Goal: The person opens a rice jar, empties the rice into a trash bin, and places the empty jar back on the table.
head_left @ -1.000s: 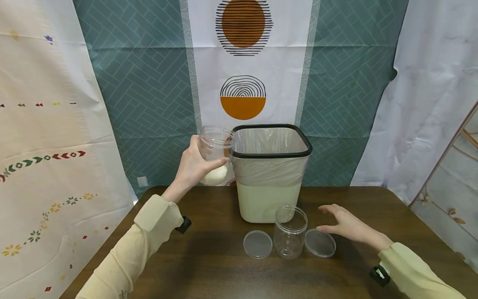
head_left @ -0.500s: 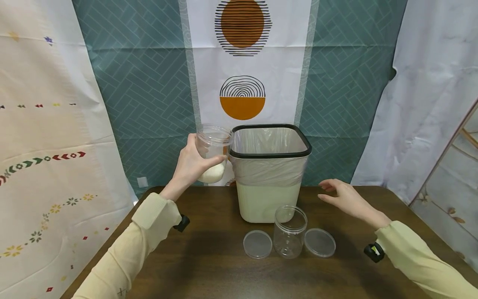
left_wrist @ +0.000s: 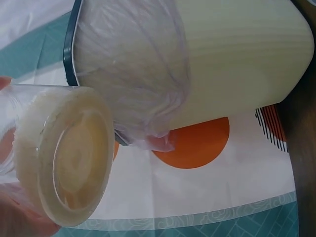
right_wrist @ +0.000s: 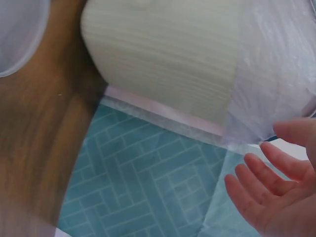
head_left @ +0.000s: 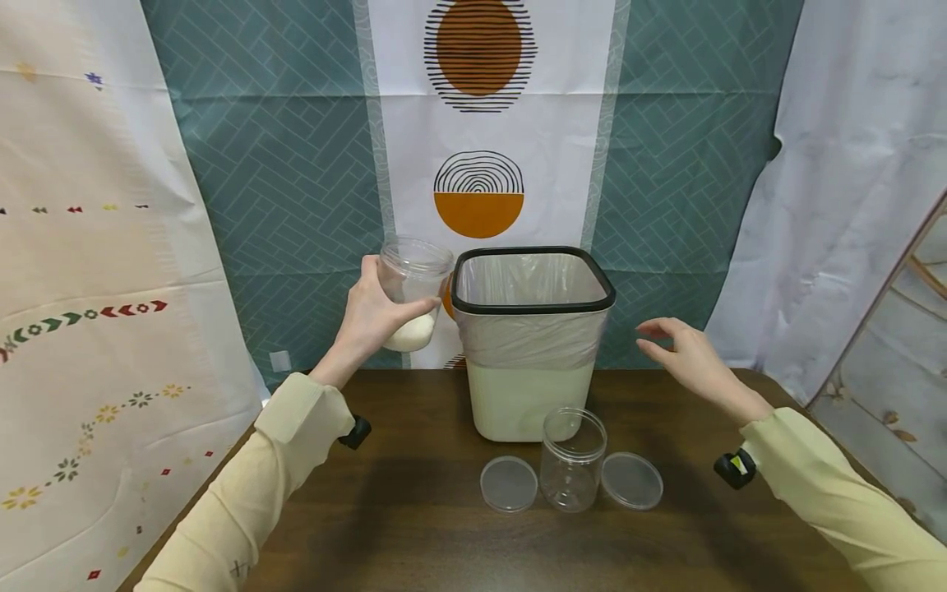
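Note:
My left hand (head_left: 367, 311) grips a clear plastic jar (head_left: 416, 267) in the air, left of the bin's rim. The jar has no lid on and is slightly tilted. Pale, cream-coloured contents (left_wrist: 74, 158) fill its bottom, seen through the base in the left wrist view. My right hand (head_left: 688, 360) hovers to the right of the bin, fingers loosely bent and holding nothing. A light green trash bin (head_left: 528, 403) with a black rim and a white liner bag (head_left: 533, 337) stands between the two hands.
In front of the bin a second clear jar (head_left: 572, 473) stands upright on the dark wooden table (head_left: 414, 526). One clear round lid (head_left: 509, 484) lies to its left, another lid (head_left: 632, 481) to its right. Patterned cloths (head_left: 296, 164) hang behind the table.
The left hand has risen slightly and shifted left with the jar. My right hand has lifted up and away from the right-hand lid.

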`<control>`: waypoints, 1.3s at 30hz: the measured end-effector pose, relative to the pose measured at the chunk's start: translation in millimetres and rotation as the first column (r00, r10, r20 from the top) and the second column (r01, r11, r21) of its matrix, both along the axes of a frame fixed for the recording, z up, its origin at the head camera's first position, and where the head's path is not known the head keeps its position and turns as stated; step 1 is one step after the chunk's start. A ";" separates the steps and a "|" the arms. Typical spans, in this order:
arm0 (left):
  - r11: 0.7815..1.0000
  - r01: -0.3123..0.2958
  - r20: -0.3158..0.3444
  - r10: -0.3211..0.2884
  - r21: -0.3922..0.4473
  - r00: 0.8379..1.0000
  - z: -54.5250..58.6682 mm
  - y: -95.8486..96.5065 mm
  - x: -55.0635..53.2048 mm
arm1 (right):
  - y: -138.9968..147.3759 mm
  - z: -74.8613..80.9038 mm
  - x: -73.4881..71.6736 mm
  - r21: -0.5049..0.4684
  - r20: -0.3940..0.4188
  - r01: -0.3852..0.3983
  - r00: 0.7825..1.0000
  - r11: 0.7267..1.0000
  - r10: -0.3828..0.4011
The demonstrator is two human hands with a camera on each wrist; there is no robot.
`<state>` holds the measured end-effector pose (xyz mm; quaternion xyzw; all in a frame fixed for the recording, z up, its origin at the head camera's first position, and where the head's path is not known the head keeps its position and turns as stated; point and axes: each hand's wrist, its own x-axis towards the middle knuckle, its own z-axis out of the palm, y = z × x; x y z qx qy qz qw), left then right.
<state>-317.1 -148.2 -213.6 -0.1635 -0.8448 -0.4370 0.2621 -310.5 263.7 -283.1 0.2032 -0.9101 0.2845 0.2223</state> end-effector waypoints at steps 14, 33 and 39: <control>0.999 -0.022 0.003 0.022 -0.024 1.000 0.1 0.2 -9.6 | -16.1 34.7 -12.4 -0.139 -0.075 0.050 0.995 0.989 -0.061; 0.998 -0.047 -0.017 0.046 -0.044 0.999 8.1 4.7 -12.3 | -37.8 63.7 -23.5 -0.194 0.001 0.078 0.997 0.978 -0.079; 0.997 -0.049 -0.013 0.049 -0.052 0.999 10.9 6.6 -15.5 | -44.3 67.6 -30.4 -0.185 0.018 0.070 0.998 0.980 -0.067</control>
